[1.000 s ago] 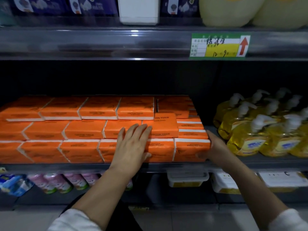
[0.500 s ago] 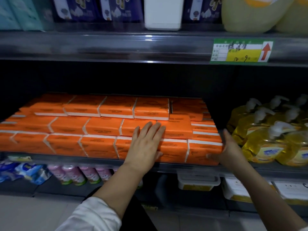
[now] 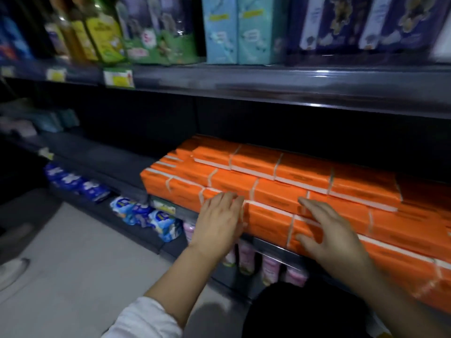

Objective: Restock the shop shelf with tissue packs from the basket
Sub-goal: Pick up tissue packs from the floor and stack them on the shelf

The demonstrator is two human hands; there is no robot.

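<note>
dim, motion-blurred, wide-angle bend, shelf-edge glare

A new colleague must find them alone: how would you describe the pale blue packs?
Find the big block of orange tissue packs on the middle shelf, then look to the upper shelf above its left end. Two tall pale blue packs stand side by side there, between green packs on their left and dark purple packs on their right.

The head-worn camera looked forward and down at close range, turned obliquely so the shelf (image 3: 271, 248) ran off toward the upper left. Orange tissue packs (image 3: 280, 198) filled the middle and right; floor (image 3: 73, 252) showed at lower left.
</note>
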